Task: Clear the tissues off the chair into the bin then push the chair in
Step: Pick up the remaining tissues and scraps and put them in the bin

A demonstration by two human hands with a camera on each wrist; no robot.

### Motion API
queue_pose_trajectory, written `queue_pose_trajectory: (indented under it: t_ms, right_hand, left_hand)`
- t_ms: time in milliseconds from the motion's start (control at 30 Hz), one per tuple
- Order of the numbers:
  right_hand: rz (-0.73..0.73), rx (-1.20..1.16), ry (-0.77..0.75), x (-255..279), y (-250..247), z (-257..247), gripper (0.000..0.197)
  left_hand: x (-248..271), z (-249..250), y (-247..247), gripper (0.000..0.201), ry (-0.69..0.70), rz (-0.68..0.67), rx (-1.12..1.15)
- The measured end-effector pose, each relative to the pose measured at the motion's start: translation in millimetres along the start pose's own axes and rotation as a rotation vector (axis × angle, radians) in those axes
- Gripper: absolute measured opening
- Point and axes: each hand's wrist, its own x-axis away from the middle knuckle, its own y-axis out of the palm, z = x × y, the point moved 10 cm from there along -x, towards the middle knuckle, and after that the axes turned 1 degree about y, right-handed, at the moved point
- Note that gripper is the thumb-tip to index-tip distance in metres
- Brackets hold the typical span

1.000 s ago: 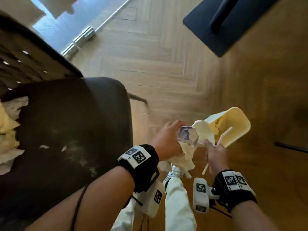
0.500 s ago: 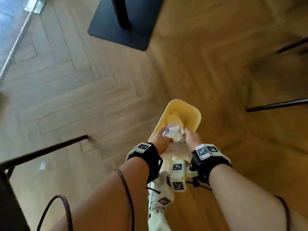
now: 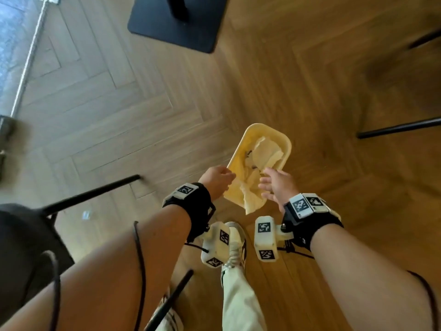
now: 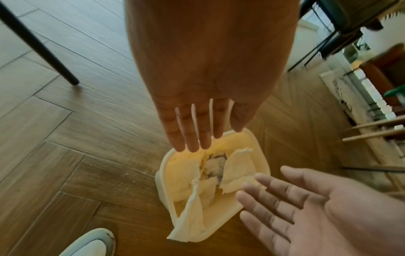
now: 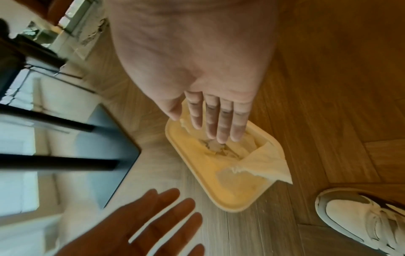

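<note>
A pale yellow bin (image 3: 285, 139) (image 4: 258, 143) (image 5: 192, 169) stands on the wood floor in front of my feet. Crumpled white tissues (image 3: 265, 151) (image 4: 236, 173) (image 5: 258, 161) lie inside it, and one sheet hangs over the near rim. My left hand (image 3: 218, 180) (image 4: 197, 124) (image 5: 153, 225) hovers over the bin's left rim with straight fingers and holds nothing. My right hand (image 3: 274, 185) (image 5: 217, 117) (image 4: 306, 204) hovers over the near right rim, fingers spread, also holding nothing. The dark chair (image 3: 21, 240) shows at the lower left edge; its seat top is mostly out of view.
A black square table base (image 3: 176, 22) sits on the floor ahead. Black legs of the chair (image 3: 95, 192) reach in from the left, other thin black legs (image 3: 401, 127) from the right. My white shoe (image 3: 235, 244) stands just behind the bin.
Both hands held the tissue bundle over the bin half a second ago. They have let go: the tissues now lie in the bin and both hands have spread apart.
</note>
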Motion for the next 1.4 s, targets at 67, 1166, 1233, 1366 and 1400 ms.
queue_pose_trajectory:
  t_ms: [67,1166,1233,1366,1400]
  right_hand:
    - [-0.017,0.067,-0.062,30,17,-6,0.029]
    - [-0.655,1.593,-1.154,365,557,205,0.030]
    - [-0.658,1.671,-1.217,366,565,211,0.023]
    - [-0.656,1.756,-1.244,366,570,218,0.018]
    - [-0.651,1.758,-1.229,365,570,218,0.018]
  left_hand:
    - [33,-4,-24,0.014,0.027,0.021,0.022]
    - [358,-451,-373,0.015,-0.051,0.902,-0.220]
    - [354,-446,-369,0.020,0.008,0.848,-0.278]
    - [345,-438,-359,0.021,0.090,0.748,-0.382]
    - [345,-439,-359,0.020,0.090,0.743,-0.362]
